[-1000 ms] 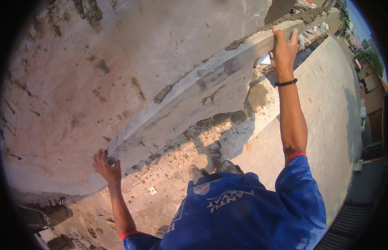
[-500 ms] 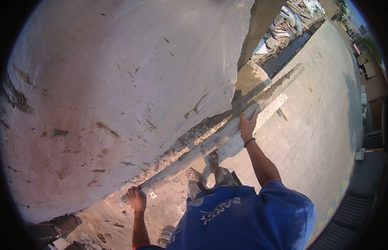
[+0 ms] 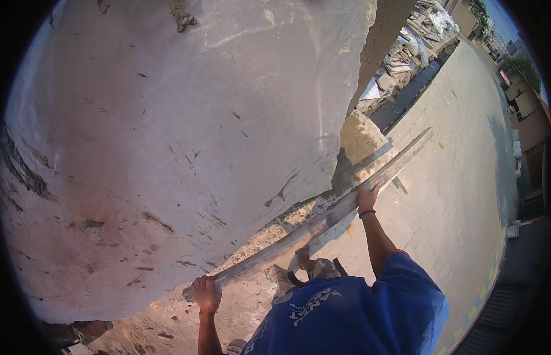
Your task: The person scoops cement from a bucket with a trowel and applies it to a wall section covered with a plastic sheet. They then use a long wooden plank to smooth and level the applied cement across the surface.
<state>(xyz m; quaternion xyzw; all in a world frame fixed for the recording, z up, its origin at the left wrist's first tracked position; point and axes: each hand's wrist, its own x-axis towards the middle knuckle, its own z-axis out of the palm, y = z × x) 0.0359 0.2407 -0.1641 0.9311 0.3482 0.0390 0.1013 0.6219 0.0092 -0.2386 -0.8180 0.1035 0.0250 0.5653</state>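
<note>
My left hand (image 3: 205,294) is closed on the lower-left end of a long, grey-stained straightedge board (image 3: 299,239). My right hand (image 3: 368,200) grips the same board farther up, toward its far end, which sticks out past that hand. The board lies diagonally in front of my legs, just off the bottom edge of a smeared, plastered wall (image 3: 187,136) with dark clumps on it. Under the wall's ragged edge is a mortar-spattered step (image 3: 361,133). My feet are partly hidden below the board.
A pale paved lane (image 3: 456,195) runs along the right. Beyond the wall are a dark trench (image 3: 406,93) and a pile of broken boards and white sacks (image 3: 406,56). Low buildings and white containers line the lane's far side. Dirt and small debris cover the ground at lower left.
The board has come down from against the wall face to a lower position, held by both hands. The lumps of mortar earlier along its top edge no longer show on it.
</note>
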